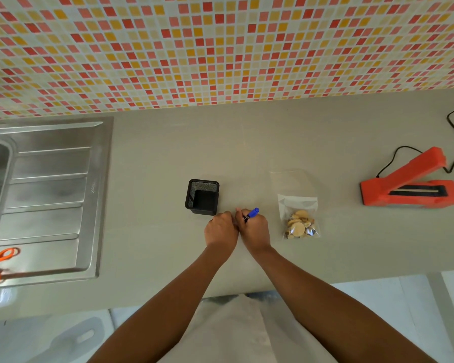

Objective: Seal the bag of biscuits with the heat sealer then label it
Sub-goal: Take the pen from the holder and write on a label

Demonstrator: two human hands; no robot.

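Biscuit bag (299, 218) lies beside the right hand (254, 229), whose fingers grip a marker (253, 213); left hand (220, 228) curled, grasp unclear.

bare counter (312, 132) beyond mesh cup (202, 196)

A pale whitish garment (228, 334) covers the torso below two bare forearms (184, 292).

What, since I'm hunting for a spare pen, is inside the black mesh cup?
Nothing shows inside the cup: only mesh walls and a dark bottom. Its near inner side is hidden. The only visible pen is in the right hand.
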